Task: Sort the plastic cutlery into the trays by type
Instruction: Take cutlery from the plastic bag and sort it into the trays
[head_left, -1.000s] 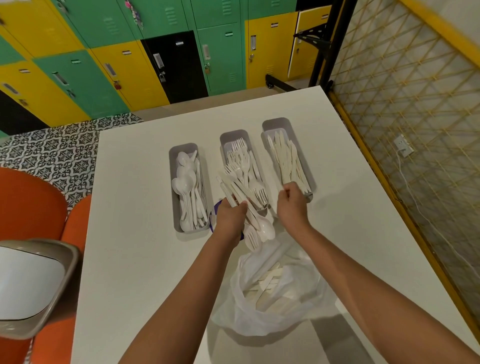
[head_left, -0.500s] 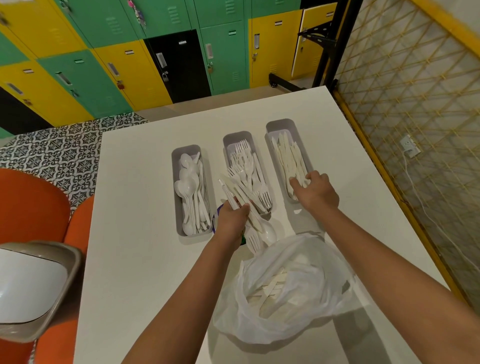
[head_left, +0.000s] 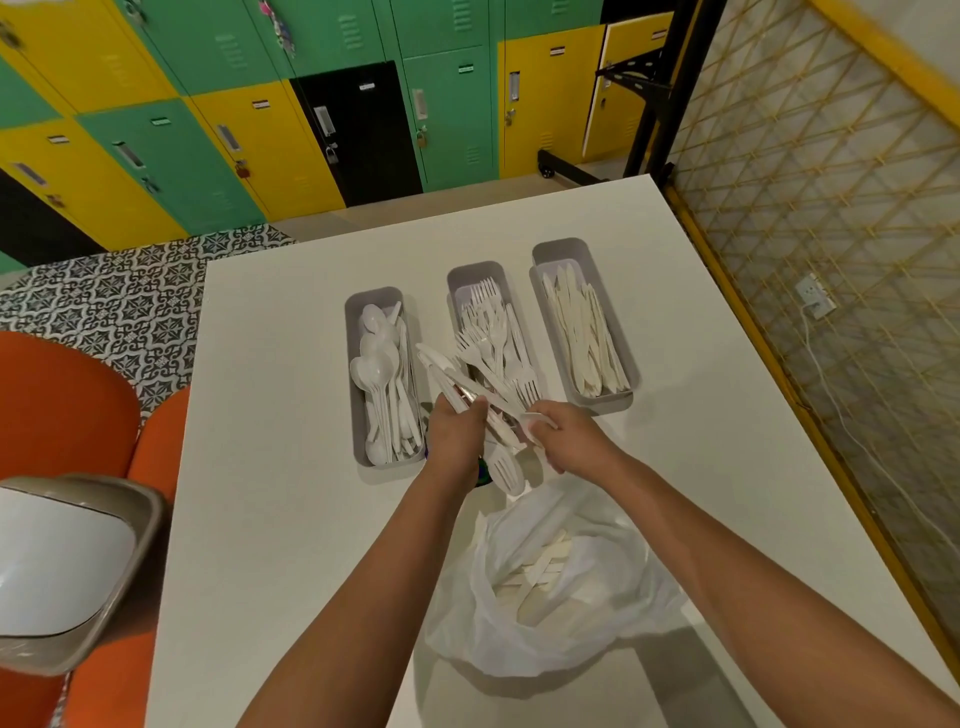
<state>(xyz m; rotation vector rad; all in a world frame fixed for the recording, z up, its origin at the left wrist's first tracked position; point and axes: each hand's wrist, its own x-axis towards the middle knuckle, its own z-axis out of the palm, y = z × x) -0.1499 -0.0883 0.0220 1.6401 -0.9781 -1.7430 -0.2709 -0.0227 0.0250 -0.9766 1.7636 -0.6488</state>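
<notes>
On the white table (head_left: 291, 415), three grey trays stand side by side at twelve o'clock from the hands. Spoon tray (head_left: 354, 415) on the left, piled with white spoons; fork tray (head_left: 475, 273) in the middle, tines bristling every way; knife tray (head_left: 560, 252) at one o'clock, its knives laid lengthwise. Left hand (head_left: 457, 434) is up over the near end of the fork tray, fingers wrapped tight round a mixed bundle of cutlery (head_left: 470, 395), handles fanning out toward eleven o'clock, fork heads hanging down at five o'clock from the fist. Right hand (head_left: 569, 436) sits just beside it at three o'clock, fingertips nipping a single white piece (head_left: 535, 415) at the bundle's edge; a spoon bowl perhaps, though it's blurred and hard to call. The two hands are nearly touching. At six o'clock lies the clear plastic bag (head_left: 550, 613), mouth gaping, more pale cutlery heaped inside. Something dark, blue and green, peeks out under the left wrist, mostly hidden. Off at nine o'clock, an orange chair (head_left: 67, 415) and a beige-rimmed bin (head_left: 78, 561). Green, yellow and black lockers (head_left: 260, 130) line the far wall.
</notes>
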